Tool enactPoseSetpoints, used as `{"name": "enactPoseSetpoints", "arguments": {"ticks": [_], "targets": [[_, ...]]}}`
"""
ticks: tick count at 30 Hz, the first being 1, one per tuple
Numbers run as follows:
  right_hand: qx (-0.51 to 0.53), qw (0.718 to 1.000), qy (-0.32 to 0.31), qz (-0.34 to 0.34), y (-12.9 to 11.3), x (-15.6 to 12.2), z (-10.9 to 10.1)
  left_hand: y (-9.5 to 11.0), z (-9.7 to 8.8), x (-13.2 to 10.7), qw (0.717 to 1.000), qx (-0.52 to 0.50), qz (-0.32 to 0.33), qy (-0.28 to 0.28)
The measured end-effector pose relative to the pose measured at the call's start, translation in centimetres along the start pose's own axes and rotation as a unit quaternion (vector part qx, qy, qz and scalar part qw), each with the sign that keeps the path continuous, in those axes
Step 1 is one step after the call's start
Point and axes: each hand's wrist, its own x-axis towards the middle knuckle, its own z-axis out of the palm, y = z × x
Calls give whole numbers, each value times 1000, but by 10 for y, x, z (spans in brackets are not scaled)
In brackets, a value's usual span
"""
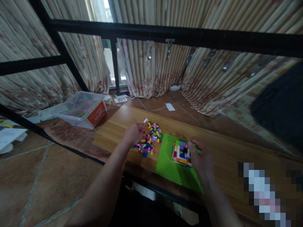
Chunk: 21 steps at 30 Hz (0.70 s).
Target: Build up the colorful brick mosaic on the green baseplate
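Resting at the near left edge of a heap of small coloured bricks (pixel 149 142), the left hand (pixel 134 134) shows only its back and knuckles. Its fingers curl down toward the heap, and I cannot tell whether its grip holds a brick. The heap lies on the wooden table (pixel 113 132), just beside the left edge of a green baseplate (pixel 167 165) that lies flat near the table's front edge.

On the far right part of the baseplate stands a small square build (pixel 181 153) of white, red, yellow, blue and purple bricks, several layers high with a darker middle. The right hand (pixel 201 157) lies against the right side of this build, fingers loosely bent, with the fingertips touching its far right corner. I cannot tell whether that grip pinches the build or only leans on it. Both forearms reach in from the bottom edge.

Well to the left, on a darker brown surface beside the table, sits a clear plastic box (pixel 80 108) with an orange label. Black metal bars (pixel 189 36) cross above, striped curtains (pixel 151 72) hang behind, and a white slip of paper (pixel 170 107) lies on the tiled floor (pixel 47 176).
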Motion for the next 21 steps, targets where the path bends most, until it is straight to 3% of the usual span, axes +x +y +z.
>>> {"name": "enactPoseSetpoints", "arguments": {"ticks": [4,9,15,21], "targets": [[-8,1000,-7,6,5,1,1,-13,-3,12,996,20,-70,50],[6,1000,-1,2,8,0,5,-13,10,38,995,17,-29,97],[-5,1000,-20,17,6,0,4,-4,39,66,994,47,48,83],[-1,999,-27,43,11,5,1,-5,45,68,996,57,39,55]]}}
